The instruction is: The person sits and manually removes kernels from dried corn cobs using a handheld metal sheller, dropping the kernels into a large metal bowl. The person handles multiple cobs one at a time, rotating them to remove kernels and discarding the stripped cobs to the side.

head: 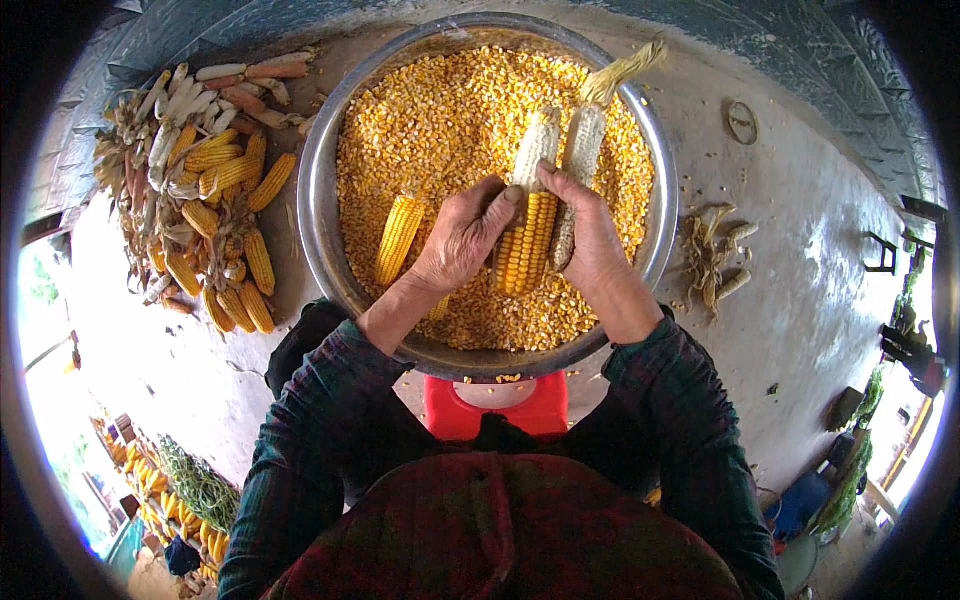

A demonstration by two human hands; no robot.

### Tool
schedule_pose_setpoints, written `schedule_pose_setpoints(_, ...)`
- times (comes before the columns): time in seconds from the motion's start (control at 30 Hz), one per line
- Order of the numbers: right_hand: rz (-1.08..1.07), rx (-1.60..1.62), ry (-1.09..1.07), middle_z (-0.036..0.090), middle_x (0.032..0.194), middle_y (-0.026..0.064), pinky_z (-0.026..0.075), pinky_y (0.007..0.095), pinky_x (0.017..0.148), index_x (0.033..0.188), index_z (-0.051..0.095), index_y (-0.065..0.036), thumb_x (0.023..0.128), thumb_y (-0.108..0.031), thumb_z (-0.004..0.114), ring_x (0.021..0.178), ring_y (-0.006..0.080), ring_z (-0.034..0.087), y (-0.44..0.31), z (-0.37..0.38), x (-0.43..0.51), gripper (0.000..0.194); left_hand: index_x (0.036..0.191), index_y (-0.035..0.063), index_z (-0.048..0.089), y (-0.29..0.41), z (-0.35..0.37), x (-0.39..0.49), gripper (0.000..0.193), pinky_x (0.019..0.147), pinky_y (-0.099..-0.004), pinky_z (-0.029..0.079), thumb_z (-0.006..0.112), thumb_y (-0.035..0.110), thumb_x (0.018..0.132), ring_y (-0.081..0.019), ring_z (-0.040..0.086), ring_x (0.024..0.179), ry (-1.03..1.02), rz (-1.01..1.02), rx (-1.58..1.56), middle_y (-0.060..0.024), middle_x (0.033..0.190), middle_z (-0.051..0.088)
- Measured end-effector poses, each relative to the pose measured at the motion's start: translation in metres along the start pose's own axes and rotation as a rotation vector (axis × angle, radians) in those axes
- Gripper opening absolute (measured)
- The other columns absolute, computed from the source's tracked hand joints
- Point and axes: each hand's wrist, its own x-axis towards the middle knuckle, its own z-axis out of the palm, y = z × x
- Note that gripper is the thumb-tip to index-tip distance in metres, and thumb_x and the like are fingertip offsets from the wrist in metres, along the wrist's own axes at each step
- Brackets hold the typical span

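Note:
A wide metal basin full of loose yellow corn kernels lies before me. Over it, my left hand grips a partly shelled corn cob, its upper part bare white and its lower part still in yellow kernels. My right hand holds a stripped cob with a dry husk tail at its top, and its thumb presses on the partly shelled cob. Left of my left hand, a full ear of corn rests on the kernels. Part of another ear shows beneath my left wrist.
Unshelled ears with husks are heaped on the floor at the left. Bare cobs and husks lie right of the basin. A red plastic stool stands at the basin's near edge. More corn lies at the lower left.

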Motion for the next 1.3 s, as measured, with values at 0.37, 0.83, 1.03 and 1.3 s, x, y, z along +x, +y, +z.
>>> schedule_pose_setpoints(0.37, -0.001, 0.018, 0.026, 0.062, 0.103, 0.0099, 0.051, 0.0350, 0.082, 0.111, 0.057, -0.001, 0.089, -0.019, 0.053, 0.089, 0.0205, 0.061, -0.003, -0.001, 0.012, 0.029, 0.131, -0.0047, 0.038, 0.015, -0.003, -0.002, 0.062, 0.090, -0.0278, 0.042, 0.061, 0.034, 0.089, -0.0137, 0.053, 0.103, -0.083, -0.131, -0.140, -0.0100, 0.110, 0.058)
schedule_pose_setpoints(0.83, 0.007, 0.066, -0.082, 0.064, 0.092, 0.0160, 0.055, 0.0391, 0.075, 0.109, 0.053, -0.001, 0.092, -0.028, 0.049, 0.083, 0.0281, 0.065, -0.013, 0.007, 0.024, 0.032, 0.112, -0.0029, 0.053, 0.002, -0.006, 0.003, 0.033, 0.061, -0.0244, 0.045, 0.046, 0.021, 0.092, -0.0103, 0.054, 0.071, 0.146, 0.235, 0.074, -0.0049, 0.080, 0.057)
schedule_pose_setpoints(1.03, -0.054, 0.096, -0.069, 0.064, 0.093, 0.0182, 0.054, 0.0406, 0.080, 0.110, 0.052, -0.001, 0.093, -0.029, 0.048, 0.086, 0.0284, 0.064, -0.005, 0.007, 0.029, 0.034, 0.121, -0.0025, 0.045, 0.015, -0.014, -0.003, 0.058, 0.065, -0.0247, 0.042, 0.059, 0.043, 0.087, -0.0123, 0.051, 0.079, -0.044, -0.078, -0.174, -0.0058, 0.091, 0.055)
schedule_pose_setpoints(1.3, -0.016, 0.166, -0.097, 0.064, 0.094, 0.0180, 0.054, 0.0400, 0.077, 0.105, 0.054, -0.001, 0.091, -0.029, 0.051, 0.082, 0.0283, 0.065, 0.000, 0.003, 0.036, 0.032, 0.109, -0.0040, 0.052, 0.013, -0.004, 0.000, 0.045, 0.068, -0.0225, 0.042, 0.055, 0.038, 0.092, -0.0091, 0.047, 0.081, 0.141, -0.006, -0.246, -0.0026, 0.090, 0.053)
